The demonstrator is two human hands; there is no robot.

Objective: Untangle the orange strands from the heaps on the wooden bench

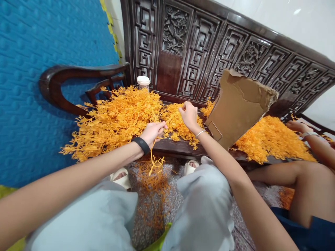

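Note:
My left hand [153, 133], with a black band at its wrist, is closed on a branched orange plastic sprig [157, 164] whose stems hang below the fingers. To its left rises a big heap of orange plastic sprigs [117, 122]. My right hand [189, 114], wearing a thin bracelet, is closed in a pinch above a smaller pile of loose orange pieces [180, 125]. What it holds, if anything, is too small to make out. Both piles lie on the dark wooden bench [167, 147].
A torn cardboard piece [235, 104] stands upright on the bench, right of my right hand. Beyond it, another person's hand [298, 126] is by a further orange heap [272, 139]. A white-lidded cup [143, 83] stands behind the big heap. Orange scraps [154, 195] litter the floor.

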